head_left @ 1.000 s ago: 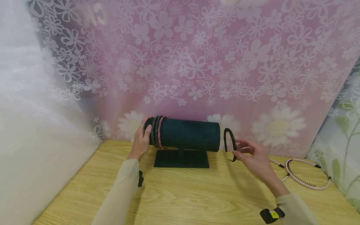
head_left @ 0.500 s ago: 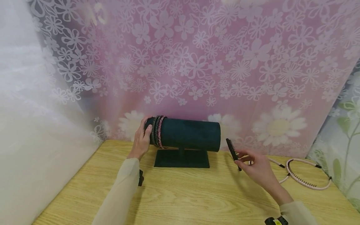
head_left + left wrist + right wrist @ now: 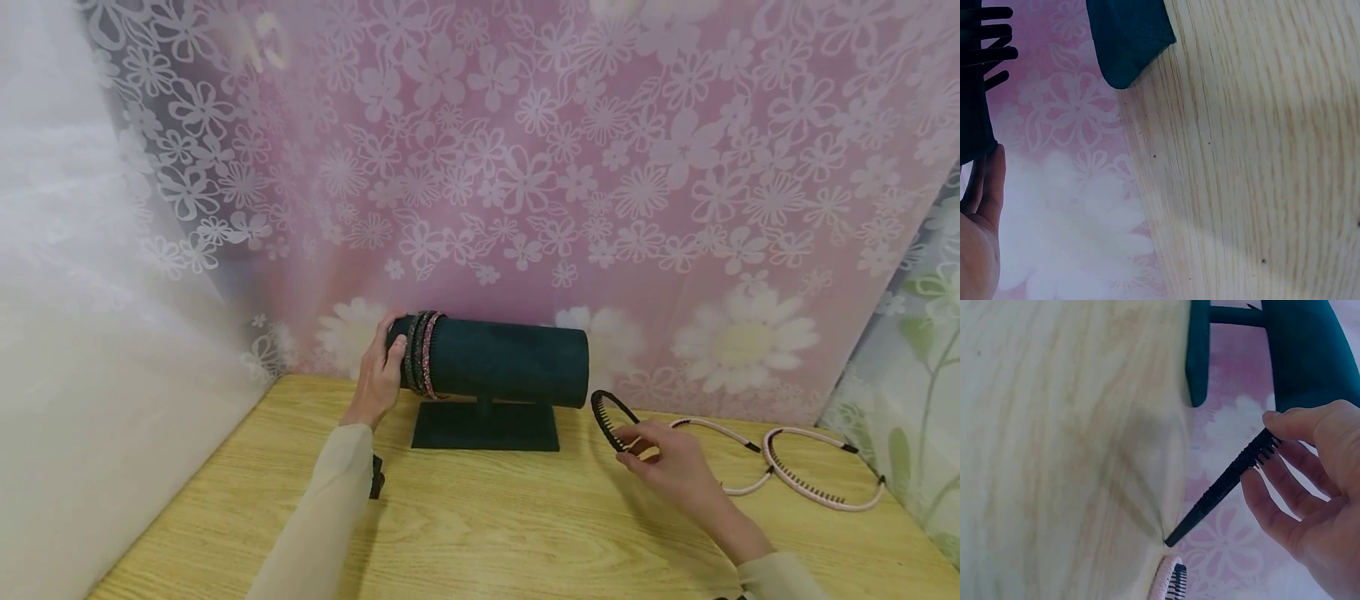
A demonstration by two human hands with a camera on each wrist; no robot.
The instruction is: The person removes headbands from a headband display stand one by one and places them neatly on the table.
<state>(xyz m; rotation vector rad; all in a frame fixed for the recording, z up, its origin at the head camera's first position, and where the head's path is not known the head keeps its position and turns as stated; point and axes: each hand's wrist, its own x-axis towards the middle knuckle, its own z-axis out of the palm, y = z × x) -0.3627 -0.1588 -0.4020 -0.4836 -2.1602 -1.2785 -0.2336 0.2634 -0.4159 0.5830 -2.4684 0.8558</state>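
The right hand (image 3: 672,468), grip narrow, seemingly positions a black toothed headband (image 3: 1222,485) (left hand (image 3: 377,375) holding the dark-green cylindrical stand (image 3: 510,365)), the next move probably needing careful turning.

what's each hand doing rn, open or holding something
Left hand: closed, gripping one end of the dark green roll.
Right hand: closed, pinching a black headband.

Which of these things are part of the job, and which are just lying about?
Seemingly in the job:
- stand, held by the left hand
- bands around its left end
- black headband, pinched by the right hand

Lying about:
- two pink headbands on the table, untouched, though perhaps meant for later
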